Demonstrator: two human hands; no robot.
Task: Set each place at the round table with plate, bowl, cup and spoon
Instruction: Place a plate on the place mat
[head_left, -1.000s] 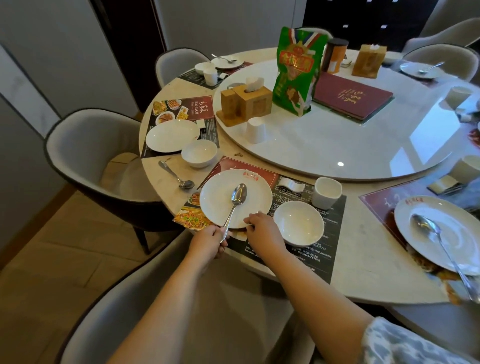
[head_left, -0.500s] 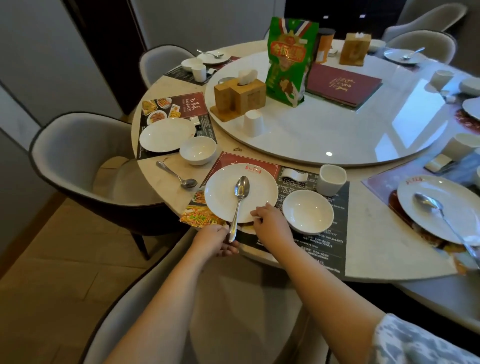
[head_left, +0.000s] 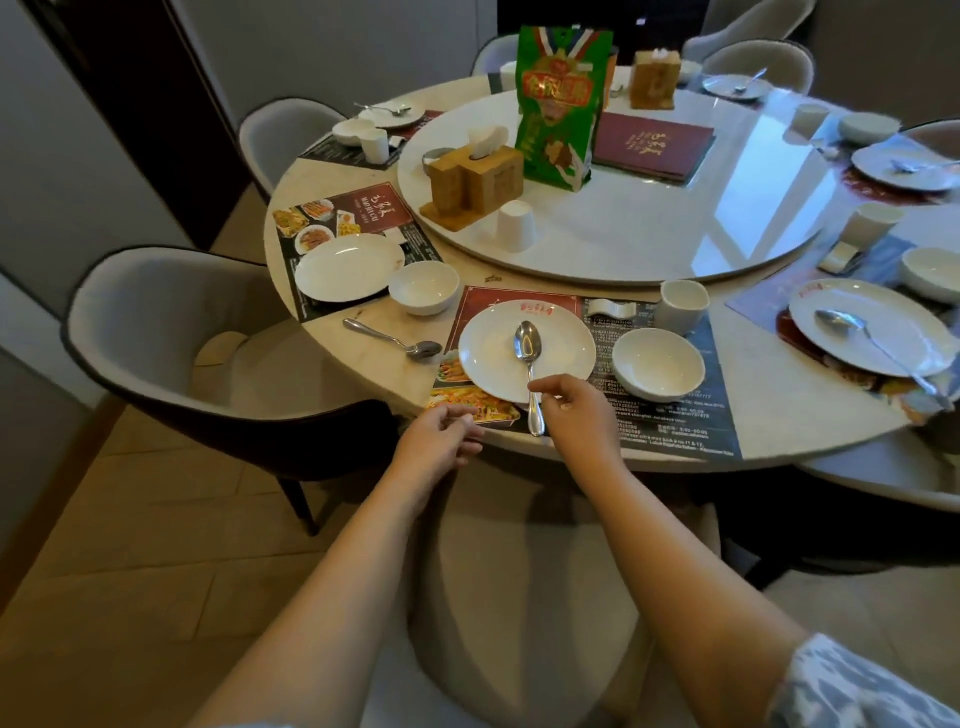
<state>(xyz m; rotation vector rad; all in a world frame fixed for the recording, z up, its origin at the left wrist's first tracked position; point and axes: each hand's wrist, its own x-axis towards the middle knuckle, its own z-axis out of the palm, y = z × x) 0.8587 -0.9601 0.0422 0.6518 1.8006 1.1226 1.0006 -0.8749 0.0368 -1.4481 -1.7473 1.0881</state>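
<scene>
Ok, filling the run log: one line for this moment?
near place setting | spoon on plate | right hand fingers at spoon handle | left hand at table edge | bowl, cup placed

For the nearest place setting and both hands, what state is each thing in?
spoon: bowl up on the plate, handle over the near rim
plate: upright on the placemat
bowl: upright, empty
cup: upright
right hand: pinches the spoon handle
left hand: fingers loosely curled, holds nothing

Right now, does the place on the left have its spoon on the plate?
No, that spoon lies on the bare table, beside the plate and the bowl.
</scene>
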